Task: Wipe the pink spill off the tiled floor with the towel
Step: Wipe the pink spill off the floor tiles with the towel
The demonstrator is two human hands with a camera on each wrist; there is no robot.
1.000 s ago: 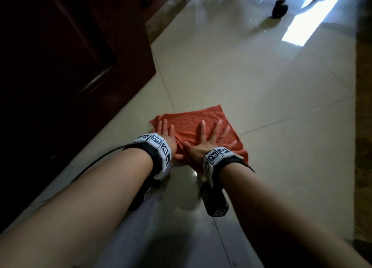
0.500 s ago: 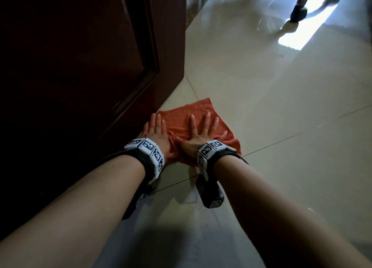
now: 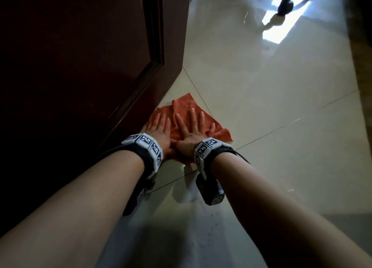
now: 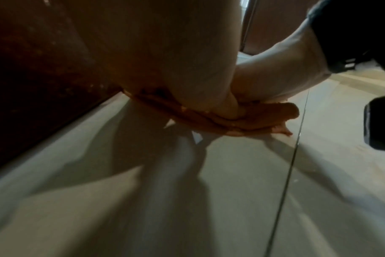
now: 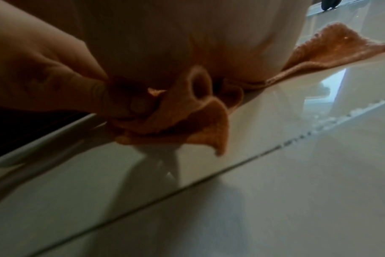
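Note:
An orange towel (image 3: pixel 186 106) lies rumpled on the cream tiled floor (image 3: pixel 271 98), right beside the foot of a dark wooden door. Both my hands press flat on it with straight fingers: my left hand (image 3: pixel 158 127) on its left part, my right hand (image 3: pixel 191 125) on its middle. The left wrist view shows the towel's edge (image 4: pixel 209 120) squeezed under my palm (image 4: pixel 165 52). The right wrist view has the towel (image 5: pixel 332 50) bunched in folds under my right palm (image 5: pixel 187 34). No pink spill shows anywhere; the floor under the towel is hidden.
The dark wooden door (image 3: pixel 80 66) stands close on the left, its bottom edge next to the towel. A black chair foot (image 3: pixel 284 6) stands far back right by a bright patch of light. Small wet droplets (image 3: pixel 290 190) glint on the tile near my right forearm.
Both hands have pushed the towel left and forward across the floor up to the door's foot. The towel has bunched up more. My hands stay flat on it.

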